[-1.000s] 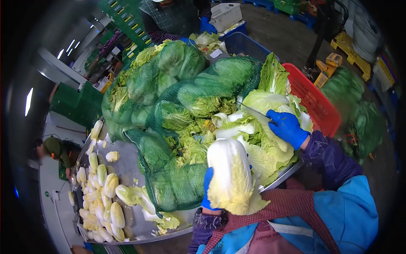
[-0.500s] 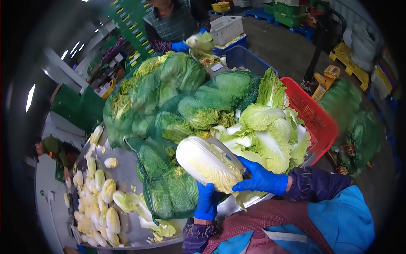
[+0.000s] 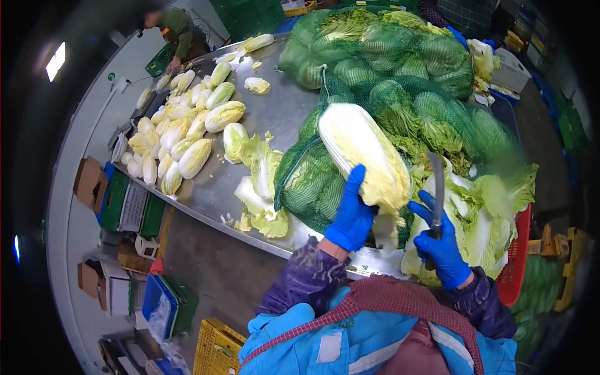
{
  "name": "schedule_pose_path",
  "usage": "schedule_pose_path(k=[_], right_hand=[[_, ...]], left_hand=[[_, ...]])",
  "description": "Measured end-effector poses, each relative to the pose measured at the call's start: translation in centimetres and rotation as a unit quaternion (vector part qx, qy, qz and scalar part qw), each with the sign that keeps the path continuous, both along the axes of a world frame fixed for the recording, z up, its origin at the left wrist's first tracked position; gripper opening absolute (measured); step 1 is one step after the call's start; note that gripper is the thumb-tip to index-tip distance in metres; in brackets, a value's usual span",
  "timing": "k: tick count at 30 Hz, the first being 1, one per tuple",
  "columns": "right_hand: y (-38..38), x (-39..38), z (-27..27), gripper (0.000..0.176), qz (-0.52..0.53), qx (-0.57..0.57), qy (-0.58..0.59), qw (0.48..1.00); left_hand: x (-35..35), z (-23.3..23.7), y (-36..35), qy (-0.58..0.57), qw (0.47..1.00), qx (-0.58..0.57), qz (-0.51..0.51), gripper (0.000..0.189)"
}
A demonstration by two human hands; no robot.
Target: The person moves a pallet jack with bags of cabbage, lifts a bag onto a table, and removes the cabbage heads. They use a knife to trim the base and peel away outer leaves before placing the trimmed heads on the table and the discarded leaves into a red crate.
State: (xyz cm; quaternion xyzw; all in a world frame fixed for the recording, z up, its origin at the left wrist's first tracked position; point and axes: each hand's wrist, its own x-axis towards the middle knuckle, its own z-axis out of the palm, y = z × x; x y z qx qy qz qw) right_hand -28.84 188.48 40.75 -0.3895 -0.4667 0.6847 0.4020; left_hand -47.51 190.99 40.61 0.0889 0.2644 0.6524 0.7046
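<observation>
Blue-gloved, my left hand [image 3: 351, 215] grips the lower end of a trimmed Chinese cabbage [image 3: 362, 144], white at its upper end and yellow near my fingers. To its right my right hand [image 3: 440, 240], also gloved, is closed round the handle of a knife [image 3: 438, 187] whose curved blade points up, apart from the cabbage. Behind the cabbage lie green mesh sacks [image 3: 312, 181] full of cabbages. Loose outer leaves [image 3: 481, 219] are heaped beyond my right hand.
Many trimmed cabbages [image 3: 194, 157] lie on the metal table [image 3: 269, 115] at the left. A red crate [image 3: 519, 256] stands at the right edge, a yellow crate [image 3: 217, 350] on the floor below. One person [image 3: 178, 34] is at the far left; another works behind the sacks.
The view has swung left, showing more of the table. My right hand has come away from the cabbage with the knife, and the cabbage is now held by my left hand alone.
</observation>
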Motion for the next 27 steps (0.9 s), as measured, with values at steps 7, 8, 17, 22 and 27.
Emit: schedule_pose_path(k=[7,8,17,22,27], right_hand=[[1.5,-3.3,0.4,0.03,0.094,-0.153,-0.037,0.983],[1.3,-3.1,0.8,0.02,0.097,-0.153,-0.052,0.982],[0.6,4.5,-2.5,0.018,0.044,-0.204,-0.11,0.972],[0.0,6.5,-5.3,0.025,0.019,-0.233,-0.123,0.965],[-1.5,5.7,-8.8,0.036,-0.019,-0.216,-0.147,0.965]], left_hand=[[-1.1,-3.9,2.0,-0.008,0.995,0.054,0.086,0.06],[-3.0,-3.6,2.6,-0.007,0.994,0.07,0.083,0.059],[-25.8,-1.6,10.4,0.138,0.976,-0.092,0.139,0.059],[-35.7,-4.6,13.4,0.518,0.81,0.102,0.257,0.044],[-23.6,2.7,14.8,0.45,0.883,0.098,0.091,0.046]])
